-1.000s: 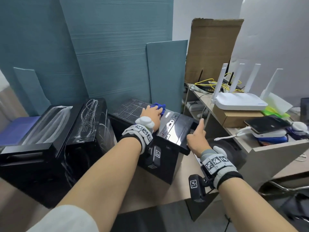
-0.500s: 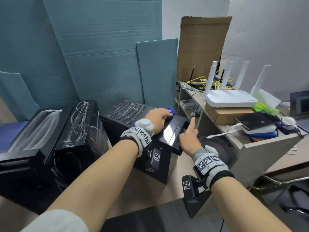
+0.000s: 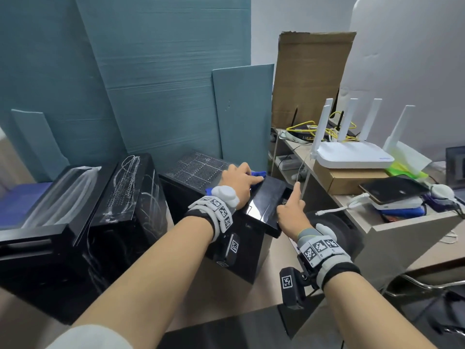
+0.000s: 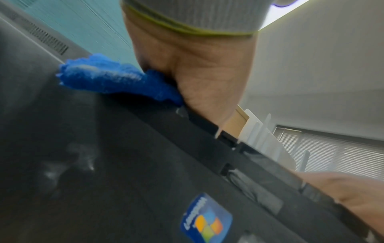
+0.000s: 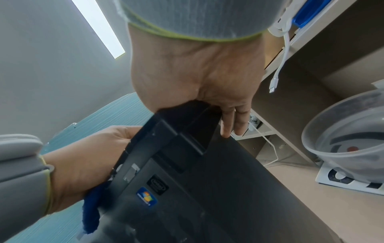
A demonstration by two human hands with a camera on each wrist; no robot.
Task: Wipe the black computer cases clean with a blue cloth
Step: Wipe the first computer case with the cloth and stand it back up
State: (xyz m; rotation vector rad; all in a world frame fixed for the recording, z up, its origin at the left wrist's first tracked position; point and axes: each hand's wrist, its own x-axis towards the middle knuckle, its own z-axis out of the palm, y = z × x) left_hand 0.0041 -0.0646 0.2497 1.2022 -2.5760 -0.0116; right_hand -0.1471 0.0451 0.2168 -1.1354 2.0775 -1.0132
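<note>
In the center of the head view, the left hand (image 3: 239,181) lies flat on the blue cloth (image 3: 259,174) and presses it on the glossy top of the black computer case (image 3: 261,205), probably so that the cloth rubs with its full surface. The right hand (image 3: 289,212) grips the right edge of this case, forefinger straight along it, I think to keep it from sliding. 2 more black cases (image 3: 83,205) wait at the left
</note>
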